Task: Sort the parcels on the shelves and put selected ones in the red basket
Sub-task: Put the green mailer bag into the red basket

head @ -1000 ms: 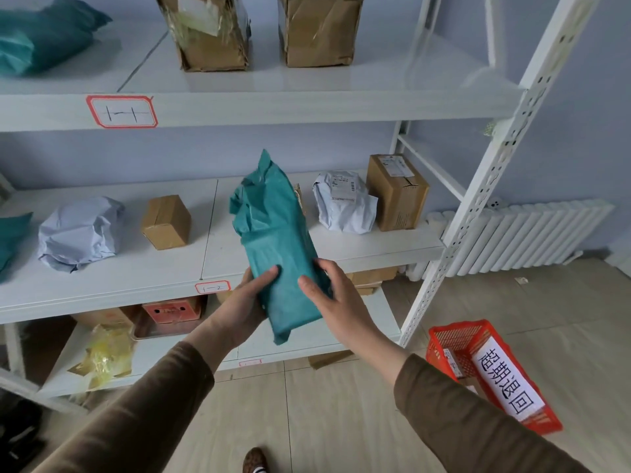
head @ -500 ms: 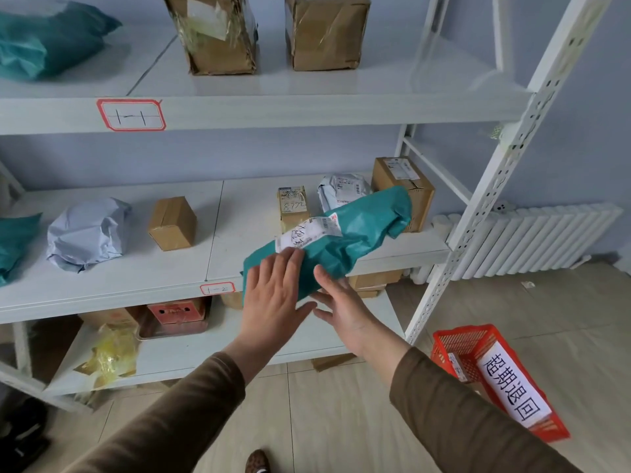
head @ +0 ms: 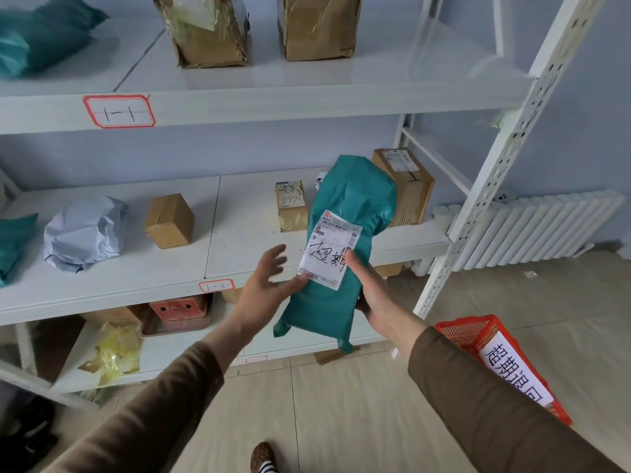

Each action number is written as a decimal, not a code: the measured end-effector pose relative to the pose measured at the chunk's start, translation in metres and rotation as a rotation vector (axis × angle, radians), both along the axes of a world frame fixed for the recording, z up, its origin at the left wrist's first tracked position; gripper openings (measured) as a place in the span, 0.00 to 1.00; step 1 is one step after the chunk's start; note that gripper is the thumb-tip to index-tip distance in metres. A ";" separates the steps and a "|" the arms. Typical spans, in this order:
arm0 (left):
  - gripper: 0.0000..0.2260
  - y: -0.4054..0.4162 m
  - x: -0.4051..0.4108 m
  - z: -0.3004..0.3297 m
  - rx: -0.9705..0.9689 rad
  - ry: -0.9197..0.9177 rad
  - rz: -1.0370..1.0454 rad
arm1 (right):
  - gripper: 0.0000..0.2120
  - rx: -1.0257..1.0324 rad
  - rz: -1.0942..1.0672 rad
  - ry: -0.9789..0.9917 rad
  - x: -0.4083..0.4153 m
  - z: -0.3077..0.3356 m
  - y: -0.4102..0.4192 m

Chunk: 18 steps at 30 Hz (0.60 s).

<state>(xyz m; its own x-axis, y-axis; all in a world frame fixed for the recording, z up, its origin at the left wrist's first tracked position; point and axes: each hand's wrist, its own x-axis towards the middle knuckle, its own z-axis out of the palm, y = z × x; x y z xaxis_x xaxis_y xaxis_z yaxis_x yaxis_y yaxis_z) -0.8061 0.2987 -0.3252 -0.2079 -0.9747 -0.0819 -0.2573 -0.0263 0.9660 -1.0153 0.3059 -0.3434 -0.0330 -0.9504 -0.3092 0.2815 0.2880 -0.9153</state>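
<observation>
A long teal plastic parcel (head: 348,213) stands upright in the air before the middle shelf (head: 239,261), its white label with handwritten characters facing me. My right hand (head: 372,295) grips its lower right side, thumb on the label. My left hand (head: 264,285) is spread open, fingers apart, with fingertips touching the parcel's lower left edge. The red basket (head: 464,331) with a white sign sits on the floor at the lower right, partly hidden by my right sleeve.
On the middle shelf lie a grey-white bag (head: 83,233), a small brown box (head: 169,220), a taped box marked 8772 (head: 291,206) and a larger carton (head: 408,182). Two brown parcels and a teal bag (head: 41,35) rest on the top shelf. A white radiator (head: 532,227) lines the right wall.
The teal parcel has been turned from label-away, through a sideways tilt, to upright with the label facing me. My left hand has let go and opened; my right hand keeps hold.
</observation>
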 end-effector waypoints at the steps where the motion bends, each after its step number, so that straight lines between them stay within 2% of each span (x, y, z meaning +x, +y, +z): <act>1: 0.35 -0.003 0.002 -0.003 0.127 0.080 -0.043 | 0.31 0.008 0.006 0.014 0.001 0.002 0.000; 3: 0.39 -0.007 0.006 -0.012 0.288 0.174 -0.105 | 0.31 0.009 0.022 0.044 0.002 0.007 0.000; 4: 0.38 -0.008 0.006 -0.017 0.324 0.200 -0.127 | 0.30 0.005 0.026 0.063 0.002 0.009 0.001; 7: 0.30 -0.006 -0.004 -0.021 0.346 0.257 -0.147 | 0.27 0.006 0.012 0.113 -0.001 0.011 0.003; 13: 0.26 -0.001 -0.036 -0.022 0.346 0.375 -0.096 | 0.16 0.009 -0.006 0.101 -0.022 0.006 0.026; 18: 0.23 0.005 -0.076 -0.035 0.386 0.352 -0.126 | 0.20 0.021 -0.042 0.133 -0.054 -0.013 0.058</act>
<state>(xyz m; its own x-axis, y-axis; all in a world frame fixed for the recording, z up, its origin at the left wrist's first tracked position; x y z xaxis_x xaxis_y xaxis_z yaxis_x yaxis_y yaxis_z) -0.8825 0.3040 -0.3604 -0.4012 -0.8529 -0.3339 0.0562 -0.3868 0.9205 -1.0698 0.3641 -0.3566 -0.1144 -0.9406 -0.3196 0.1701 0.2984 -0.9392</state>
